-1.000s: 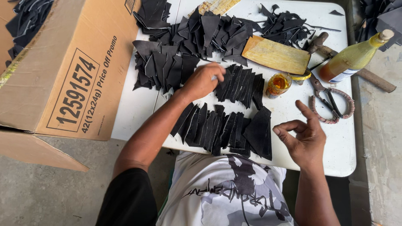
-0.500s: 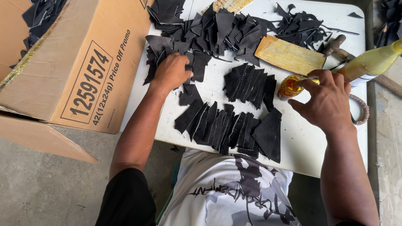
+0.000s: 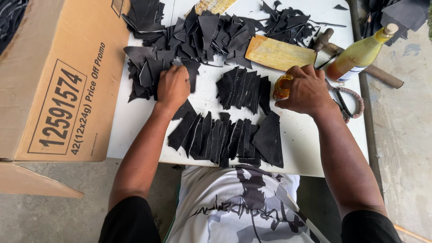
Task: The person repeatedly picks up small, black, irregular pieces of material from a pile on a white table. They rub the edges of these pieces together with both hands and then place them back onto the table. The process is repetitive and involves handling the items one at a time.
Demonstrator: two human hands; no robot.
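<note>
White worktable strewn with black leather offcuts, a cardboard box at its left edge. Compared with a second ago, the left hand has moved from the centre to the pile of cut pieces near the left edge, fingers curled down on it. The right hand, earlier raised and empty, now closes around one small amber jar, mostly hidden beneath it. Two fanned rows of pieces lie along the near edge and centre. One yellow bottle, one wooden board; scissors partly covered.
</note>
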